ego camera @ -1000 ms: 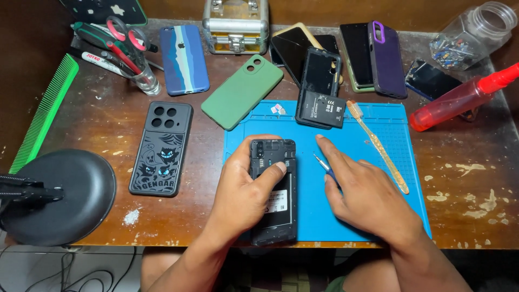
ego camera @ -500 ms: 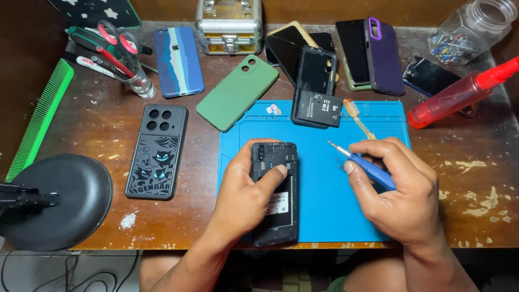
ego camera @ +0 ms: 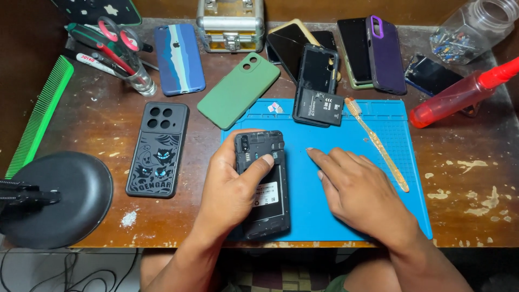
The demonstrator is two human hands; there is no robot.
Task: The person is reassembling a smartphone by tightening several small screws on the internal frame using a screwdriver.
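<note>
Both hands are working: left hand [ego camera: 232, 186] is gripping the opened phone [ego camera: 263, 184], battery [ego camera: 320, 107] already out; right hand [ego camera: 359, 192] is lying open on the blue mat [ego camera: 400, 162].

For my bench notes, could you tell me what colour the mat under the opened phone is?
The mat is blue, seen best in the head view.

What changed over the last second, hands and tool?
The right hand lifted a blue-handled screwdriver off the blue mat half a second ago; now the tool is out of sight and the hand lies palm down on the mat, index finger out. The left hand stays on the opened black phone, thumb on its upper part. The toothbrush and battery have not moved.
</note>
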